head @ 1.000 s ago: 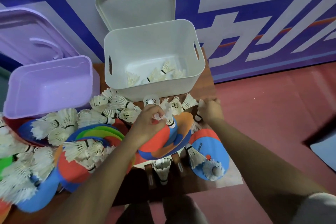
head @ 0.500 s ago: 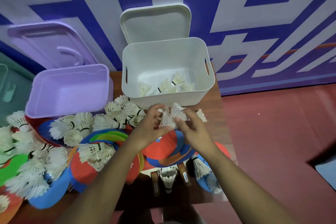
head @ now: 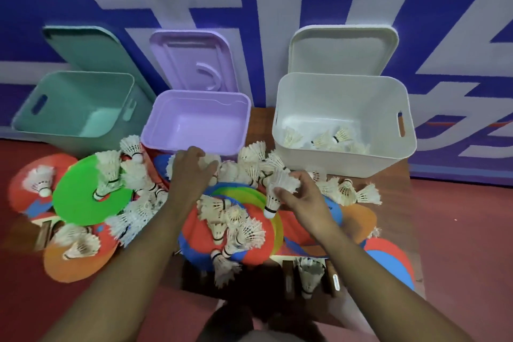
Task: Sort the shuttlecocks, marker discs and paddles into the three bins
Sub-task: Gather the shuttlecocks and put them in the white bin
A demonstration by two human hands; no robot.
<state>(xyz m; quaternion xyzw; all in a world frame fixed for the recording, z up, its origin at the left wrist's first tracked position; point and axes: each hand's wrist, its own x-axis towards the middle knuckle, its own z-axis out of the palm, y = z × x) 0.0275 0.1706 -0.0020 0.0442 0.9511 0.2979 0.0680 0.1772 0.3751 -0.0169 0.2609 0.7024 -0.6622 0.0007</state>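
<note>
Many white feather shuttlecocks (head: 236, 228) lie scattered over coloured marker discs and red-and-blue paddles (head: 388, 258) on a small wooden table. My right hand (head: 302, 197) grips a small bunch of shuttlecocks (head: 280, 183), one cork pointing down. My left hand (head: 191, 172) is palm down on the pile in front of the purple bin (head: 200, 119), its fingers curled over a shuttlecock (head: 212, 159). To the right, the white bin (head: 344, 159) holds several shuttlecocks (head: 324, 141). The teal bin (head: 72, 108) stands at the left. A green disc (head: 80, 203) lies left of my left hand.
Three lids lean on the blue-and-white wall behind the bins: teal (head: 88, 47), purple (head: 194, 61) and white (head: 341, 50). Wooden paddle handles (head: 288, 280) stick out at the table's near edge. Red floor surrounds the table.
My hands have parted: the right one keeps the bunch of shuttlecocks, while the left one has moved left onto the pile by the purple bin. The view has swung left, revealing the teal bin.
</note>
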